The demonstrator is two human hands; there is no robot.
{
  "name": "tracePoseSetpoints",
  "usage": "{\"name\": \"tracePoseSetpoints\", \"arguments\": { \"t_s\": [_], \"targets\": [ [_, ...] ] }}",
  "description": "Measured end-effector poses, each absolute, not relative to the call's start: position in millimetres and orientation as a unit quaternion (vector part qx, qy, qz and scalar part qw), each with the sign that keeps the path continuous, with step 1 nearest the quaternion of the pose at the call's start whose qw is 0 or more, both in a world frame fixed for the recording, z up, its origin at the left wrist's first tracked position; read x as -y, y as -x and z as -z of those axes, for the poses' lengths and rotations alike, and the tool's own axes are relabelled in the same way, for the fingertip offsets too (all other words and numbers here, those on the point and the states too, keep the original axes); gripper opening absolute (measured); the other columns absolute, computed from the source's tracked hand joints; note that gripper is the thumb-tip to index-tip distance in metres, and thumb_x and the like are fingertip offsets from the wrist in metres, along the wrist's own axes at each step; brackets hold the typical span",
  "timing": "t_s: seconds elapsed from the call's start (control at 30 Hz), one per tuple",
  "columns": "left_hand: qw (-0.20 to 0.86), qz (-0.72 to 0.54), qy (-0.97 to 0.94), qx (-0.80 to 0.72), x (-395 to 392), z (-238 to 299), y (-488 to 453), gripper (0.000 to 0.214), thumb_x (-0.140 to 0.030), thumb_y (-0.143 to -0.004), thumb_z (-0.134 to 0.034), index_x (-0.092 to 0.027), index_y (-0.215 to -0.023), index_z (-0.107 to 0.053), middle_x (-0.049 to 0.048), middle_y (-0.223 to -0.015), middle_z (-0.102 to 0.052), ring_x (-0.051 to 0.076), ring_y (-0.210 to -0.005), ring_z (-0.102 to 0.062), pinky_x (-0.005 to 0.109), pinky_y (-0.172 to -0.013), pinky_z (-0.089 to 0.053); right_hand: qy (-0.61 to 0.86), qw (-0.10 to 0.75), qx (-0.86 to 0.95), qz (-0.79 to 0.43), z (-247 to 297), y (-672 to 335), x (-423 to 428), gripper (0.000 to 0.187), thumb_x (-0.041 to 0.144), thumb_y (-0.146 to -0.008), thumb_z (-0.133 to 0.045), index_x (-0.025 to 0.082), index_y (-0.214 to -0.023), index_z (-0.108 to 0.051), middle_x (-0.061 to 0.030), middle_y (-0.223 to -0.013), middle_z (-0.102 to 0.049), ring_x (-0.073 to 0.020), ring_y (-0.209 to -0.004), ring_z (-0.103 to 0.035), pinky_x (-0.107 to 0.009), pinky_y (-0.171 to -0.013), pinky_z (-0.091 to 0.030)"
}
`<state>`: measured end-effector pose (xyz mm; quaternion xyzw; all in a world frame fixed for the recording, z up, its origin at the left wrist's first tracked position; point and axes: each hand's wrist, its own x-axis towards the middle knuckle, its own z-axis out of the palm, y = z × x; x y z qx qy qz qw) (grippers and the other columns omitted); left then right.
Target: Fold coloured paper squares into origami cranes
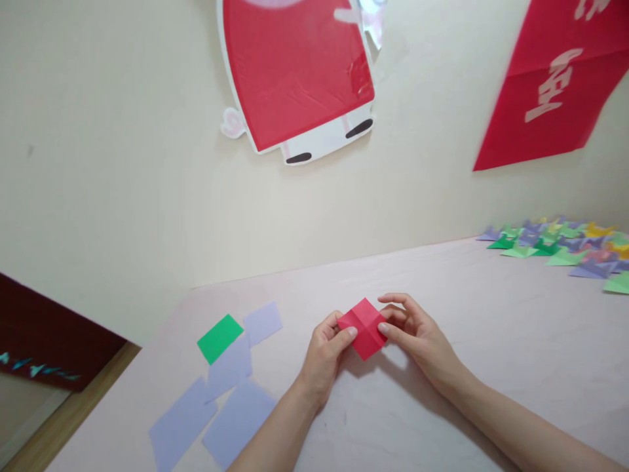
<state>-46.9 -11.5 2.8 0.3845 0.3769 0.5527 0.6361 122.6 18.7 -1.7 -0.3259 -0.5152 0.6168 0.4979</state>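
A small red square of origami paper (365, 321) is held up just above the table, one corner pointing away from me. Crossing crease lines show on its face. My left hand (327, 351) pinches its left corner, thumb on top and fingers behind. At the right corner, my right hand (413, 331) grips the paper between thumb and fingers, with the index finger raised off it. The fingertips behind the sheet are hidden.
Left of my hands lie a green paper (220, 338) and several lavender papers (240, 419). Several folded paper figures (545, 246) stand at the back right. A pale wall (147, 164) borders the table (442, 432) behind; its left edge drops toward the floor.
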Motion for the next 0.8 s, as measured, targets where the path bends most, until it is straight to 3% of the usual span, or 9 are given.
{"name": "tracePoseSetpoints", "arguments": {
  "t_s": [0.07, 0.2, 0.37, 0.53, 0.8],
  "targets": [
    [0.635, -0.565, -0.378, -0.367, 11.7, -3.1, 46.8, 0.025, -0.030, -0.078, -0.075, -0.017, -0.084, -0.054, 0.0019, -0.081, -0.066, 0.014, -0.075, -0.059, 0.024, -0.073, -0.044, 0.331, 0.486, 0.577, -0.566, 4.3, -123.3, -18.1, 0.038, 0.036, -0.081, -0.070, 0.027, -0.116, -0.058, -0.0002, -0.082, -0.067, -0.0174, -0.076, -0.060, -0.030, -0.071, -0.047],
    [0.628, -0.579, -0.377, -0.357, 11.6, -2.4, 45.7, 0.029, -0.028, -0.082, -0.072, -0.018, -0.101, -0.052, 0.0044, -0.092, -0.070, 0.016, -0.079, -0.064, 0.026, -0.076, -0.047, 0.350, 0.479, 0.663, -0.456, 4.8, -122.6, -15.6, 0.022, 0.027, -0.084, -0.065, 0.026, -0.107, -0.065, -0.0015, -0.091, -0.068, -0.0169, -0.078, -0.058, -0.030, -0.075, -0.047],
    [0.616, -0.592, -0.373, -0.362, 12.3, 2.3, 45.8, 0.046, -0.028, -0.083, -0.072, -0.020, -0.118, -0.043, 0.0076, -0.101, -0.071, 0.020, -0.085, -0.068, 0.029, -0.076, -0.050, 0.349, 0.505, 0.663, -0.427, 5.2, -122.4, -13.1, 0.045, 0.024, -0.089, -0.060, 0.031, -0.131, -0.048, 0.0022, -0.085, -0.066, -0.0162, -0.077, -0.059, -0.029, -0.074, -0.047],
    [0.579, -0.608, -0.391, -0.377, 12.1, 2.9, 44.8, 0.049, -0.029, -0.082, -0.072, -0.020, -0.120, -0.043, 0.0080, -0.102, -0.071, 0.020, -0.089, -0.068, 0.030, -0.078, -0.051, 0.348, 0.484, 0.717, -0.362, 1.9, -123.8, -12.8, 0.017, 0.021, -0.087, -0.061, 0.027, -0.102, -0.069, -0.0011, -0.090, -0.066, -0.0171, -0.079, -0.057, -0.029, -0.073, -0.047],
    [0.588, -0.583, -0.413, -0.379, 15.4, -2.1, 43.0, 0.057, -0.030, -0.077, -0.077, -0.019, -0.121, -0.043, 0.0117, -0.111, -0.071, 0.022, -0.098, -0.066, 0.035, -0.090, -0.050, 0.363, 0.477, 0.733, -0.321, 0.7, -126.1, -17.5, 0.011, 0.023, -0.089, -0.062, 0.026, -0.094, -0.071, -0.0026, -0.090, -0.068, -0.0208, -0.086, -0.055, -0.032, -0.076, -0.045]
  ]
}}
